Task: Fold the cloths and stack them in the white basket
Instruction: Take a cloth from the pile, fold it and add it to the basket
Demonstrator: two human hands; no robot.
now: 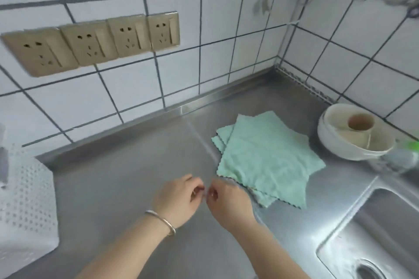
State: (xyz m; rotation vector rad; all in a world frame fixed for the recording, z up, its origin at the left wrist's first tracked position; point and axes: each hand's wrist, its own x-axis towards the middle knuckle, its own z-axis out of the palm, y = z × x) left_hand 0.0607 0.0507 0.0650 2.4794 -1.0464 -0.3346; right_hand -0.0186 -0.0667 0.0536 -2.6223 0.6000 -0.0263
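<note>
A loose pile of green cloths [267, 156] with zigzag edges lies flat on the steel counter [127, 179], right of centre. The white perforated basket [25, 206] stands at the left edge; I cannot see into it. My left hand [179, 201], with a silver bangle on its wrist, and my right hand [229, 204] hover close together over the bare counter just left of the pile, fingers loosely curled and fingertips nearly meeting. Neither hand holds anything. My right hand lies beside the pile's near-left corner.
Stacked white bowls [353, 136] sit at the back right against the tiled wall. A steel sink [371, 240] fills the lower right corner. A clear bottle with a green cap [401, 154] lies between bowls and sink. Wall sockets [95, 43] are mounted above the counter.
</note>
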